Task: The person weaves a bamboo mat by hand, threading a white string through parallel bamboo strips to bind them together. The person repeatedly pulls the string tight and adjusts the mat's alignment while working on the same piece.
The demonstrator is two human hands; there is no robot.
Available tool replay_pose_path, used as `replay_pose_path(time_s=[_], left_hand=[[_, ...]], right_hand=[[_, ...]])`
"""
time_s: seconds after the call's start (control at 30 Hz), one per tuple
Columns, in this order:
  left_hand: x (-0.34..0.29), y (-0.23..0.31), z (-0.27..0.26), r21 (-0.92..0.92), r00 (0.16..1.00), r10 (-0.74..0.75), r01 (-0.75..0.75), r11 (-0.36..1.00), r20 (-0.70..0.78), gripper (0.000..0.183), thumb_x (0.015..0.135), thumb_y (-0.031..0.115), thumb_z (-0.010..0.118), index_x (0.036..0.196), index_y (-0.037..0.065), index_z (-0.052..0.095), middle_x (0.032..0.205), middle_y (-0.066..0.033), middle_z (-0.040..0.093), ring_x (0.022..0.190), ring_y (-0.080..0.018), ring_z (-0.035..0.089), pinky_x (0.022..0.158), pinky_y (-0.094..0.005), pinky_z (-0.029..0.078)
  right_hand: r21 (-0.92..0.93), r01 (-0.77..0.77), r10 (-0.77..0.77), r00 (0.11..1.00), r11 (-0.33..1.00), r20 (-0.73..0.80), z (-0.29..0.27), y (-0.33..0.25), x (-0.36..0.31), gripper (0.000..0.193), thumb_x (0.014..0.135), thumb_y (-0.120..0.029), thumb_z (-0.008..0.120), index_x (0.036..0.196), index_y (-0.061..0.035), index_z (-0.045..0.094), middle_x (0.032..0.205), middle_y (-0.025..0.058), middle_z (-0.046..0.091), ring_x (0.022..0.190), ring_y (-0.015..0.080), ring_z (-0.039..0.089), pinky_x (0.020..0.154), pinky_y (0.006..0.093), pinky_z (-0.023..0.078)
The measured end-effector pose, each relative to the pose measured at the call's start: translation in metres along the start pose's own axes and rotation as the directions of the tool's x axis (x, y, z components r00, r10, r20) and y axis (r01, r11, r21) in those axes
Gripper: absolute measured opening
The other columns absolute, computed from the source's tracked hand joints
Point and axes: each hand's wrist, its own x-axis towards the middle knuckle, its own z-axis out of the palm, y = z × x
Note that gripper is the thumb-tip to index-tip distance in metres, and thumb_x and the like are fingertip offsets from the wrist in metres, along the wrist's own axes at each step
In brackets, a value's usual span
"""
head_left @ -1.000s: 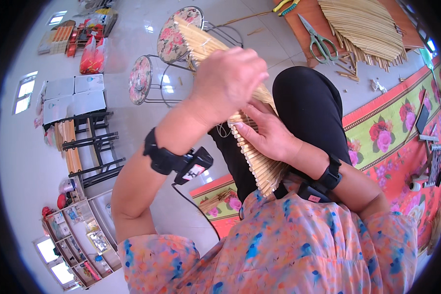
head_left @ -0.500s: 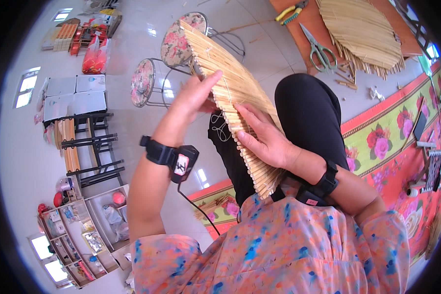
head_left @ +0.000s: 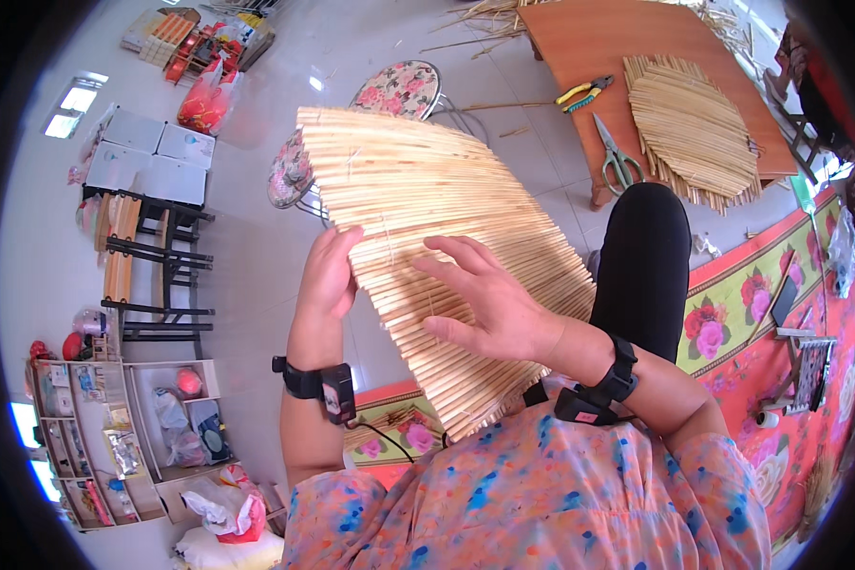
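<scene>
A mat of pale straw stalks [head_left: 446,180], bound side by side with thin string, lies tilted across my lap. My left hand [head_left: 328,274] grips its left edge, thumb on the upper face and fingers out of sight behind. Over the middle of the mat is my right hand [head_left: 484,299], its fingers spread and holding nothing; whether the fingertips touch the stalks I cannot tell. Each of my wrists wears a black strap with a small device.
On the orange-brown table [head_left: 579,43] at the far right lie a second straw mat [head_left: 693,128], green-handled scissors [head_left: 619,160] and yellow-green pliers [head_left: 585,93]. Two floral stools [head_left: 399,87] stand beyond my mat. A flowered cloth [head_left: 722,332] covers the right side; shelves [head_left: 114,437] stand left.
The mat has turned from a steep angle to show its broad upper face. My right hand has lifted from its near edge, fingers spreading. The whole view has shifted.
</scene>
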Motion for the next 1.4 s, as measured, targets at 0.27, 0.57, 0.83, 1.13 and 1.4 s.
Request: replay_pose_path(time_s=[0.27,0.57,0.83,1.13,1.4], left_hand=[[0.012,-0.016,-0.011,0.001,0.996,-0.026,0.026,1.0,0.083,0.036,0.099,0.015,0.053,0.125,-0.009,0.057,0.118,-0.0163,0.067,0.104,-0.0214,0.067,0.089,-0.034,0.054],[0.016,-0.002,0.03,0.055,0.994,0.045,-0.051,0.997,0.103,0.027,0.098,0.014,0.056,0.116,-0.006,0.06,0.109,-0.0117,0.068,0.094,-0.0184,0.067,0.084,-0.0321,0.054],[-0.045,-0.011,-0.047,-0.239,0.958,0.248,-0.277,0.931,-0.146,0.04,0.095,0.015,0.053,0.126,-0.011,0.055,0.117,-0.0197,0.066,0.102,-0.0268,0.067,0.089,-0.0376,0.055],[-0.077,-0.096,-0.003,-0.641,0.922,0.158,-0.361,0.678,-0.353,0.046,0.098,0.017,0.055,0.139,-0.001,0.046,0.133,-0.0149,0.059,0.119,-0.0266,0.06,0.097,-0.0436,0.053],[-0.057,-0.122,0.081,-0.843,0.952,0.151,-0.307,0.442,-0.268,0.032,0.1,0.01,0.054,0.131,0.0,0.051,0.125,-0.0117,0.062,0.111,-0.0212,0.063,0.092,-0.0365,0.057]], right_hand=[[-0.054,-0.13,0.129,0.992,0.99,-0.01,0.014,-0.009,-0.004,0.055,0.092,-0.028,0.067,0.138,-0.0024,0.05,0.141,0.0244,0.047,0.13,0.043,0.045,0.11,0.0468,0.039],[-0.098,-0.23,0.205,0.956,0.968,-0.209,0.024,-0.021,-0.022,0.05,0.093,-0.02,0.064,0.136,0.0,0.049,0.139,0.0233,0.049,0.129,0.0414,0.047,0.107,0.0444,0.042],[-0.049,-0.132,0.113,0.953,0.99,-0.28,0.01,-0.036,-0.026,0.046,0.091,-0.008,0.065,0.135,-0.0026,0.053,0.13,0.0207,0.058,0.123,0.0359,0.055,0.1,0.0389,0.047],[0.139,-0.061,0.144,0.664,0.988,-0.734,-0.047,-0.015,-0.056,0.046,0.096,-0.003,0.058,0.14,-0.0023,0.046,0.133,0.0082,0.056,0.119,0.0176,0.053,0.095,0.0295,0.045],[0.658,-0.524,0.726,0.685,0.54,-0.05,-0.041,-0.012,-0.093,0.036,0.097,-0.02,0.063,0.13,-0.0039,0.056,0.113,0.0035,0.064,0.102,0.012,0.059,0.085,0.0264,0.046]])
